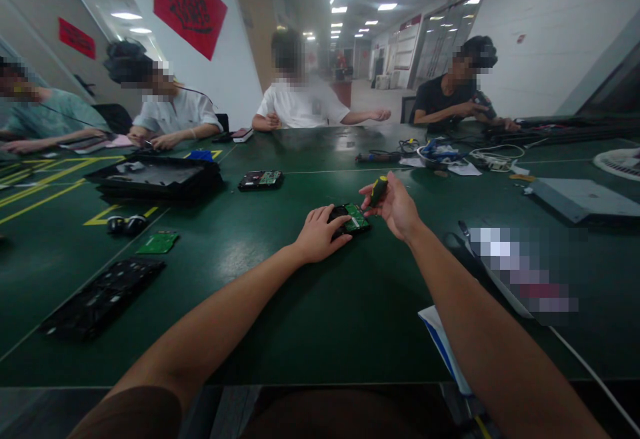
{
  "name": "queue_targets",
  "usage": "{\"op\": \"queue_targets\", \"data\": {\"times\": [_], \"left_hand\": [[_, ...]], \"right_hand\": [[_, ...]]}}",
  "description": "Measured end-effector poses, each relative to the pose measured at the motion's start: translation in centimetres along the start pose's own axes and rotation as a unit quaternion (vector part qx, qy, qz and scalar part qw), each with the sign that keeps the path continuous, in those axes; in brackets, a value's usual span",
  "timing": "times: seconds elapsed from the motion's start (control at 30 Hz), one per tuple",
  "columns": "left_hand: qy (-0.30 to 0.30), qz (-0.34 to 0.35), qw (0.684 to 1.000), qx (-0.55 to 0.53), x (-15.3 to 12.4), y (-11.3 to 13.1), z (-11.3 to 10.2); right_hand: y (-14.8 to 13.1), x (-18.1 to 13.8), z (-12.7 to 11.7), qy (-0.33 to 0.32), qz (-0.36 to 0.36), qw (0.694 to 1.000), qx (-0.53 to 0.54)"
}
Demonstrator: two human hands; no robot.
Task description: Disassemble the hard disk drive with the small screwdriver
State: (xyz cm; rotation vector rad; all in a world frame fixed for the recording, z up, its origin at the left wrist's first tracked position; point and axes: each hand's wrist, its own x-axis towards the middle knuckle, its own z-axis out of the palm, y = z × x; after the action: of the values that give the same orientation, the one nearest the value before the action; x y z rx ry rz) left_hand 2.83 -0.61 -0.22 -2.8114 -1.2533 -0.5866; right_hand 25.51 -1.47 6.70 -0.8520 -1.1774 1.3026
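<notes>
A hard drive (357,218) with a green circuit board facing up lies on the table in front of me. My left hand (323,234) steadies it from the left, fingers bent over its far side and thumb along the near side, covering part of it. In my right hand (395,207) is a screwdriver (379,190) with a yellow and dark green handle, held tilted at the drive's right edge. The fingers hide its tip, so contact with a screw cannot be made out.
Another hard drive (261,180) lies further back. To the left are stacked black trays (155,176), a loose green circuit board (158,242) and a black panel (103,296). Cables (443,152), a grey metal case (585,199) and a blurred-out item (523,269) are right. Several people sit opposite.
</notes>
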Motion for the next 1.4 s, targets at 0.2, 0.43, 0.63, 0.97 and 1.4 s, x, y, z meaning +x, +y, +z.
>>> {"op": "queue_targets", "data": {"times": [0.2, 0.43, 0.63, 0.97, 1.4], "left_hand": [[-0.001, -0.001, 1.0, -0.001, 0.08, -0.07, 0.16], [-0.003, -0.005, 1.0, -0.007, 0.04, -0.17, 0.26], [-0.003, -0.002, 1.0, -0.004, -0.01, -0.06, 0.0], [-0.001, -0.006, 1.0, -0.009, -0.05, -0.11, 0.03], [-0.001, -0.002, 1.0, -0.008, -0.1, -0.3, 0.17]], "right_hand": [[0.08, -0.08, 0.37, 0.017, -0.008, 1.0, -0.002], [-0.12, -0.19, 0.39, 0.007, 0.0, 1.0, 0.002], [0.19, 0.09, 0.38, 0.026, -0.033, 0.999, -0.011], [0.36, 0.15, 0.57, 0.04, -0.024, 0.999, -0.006], [0.51, 0.17, 0.41, 0.051, -0.05, 0.997, -0.025]]}}
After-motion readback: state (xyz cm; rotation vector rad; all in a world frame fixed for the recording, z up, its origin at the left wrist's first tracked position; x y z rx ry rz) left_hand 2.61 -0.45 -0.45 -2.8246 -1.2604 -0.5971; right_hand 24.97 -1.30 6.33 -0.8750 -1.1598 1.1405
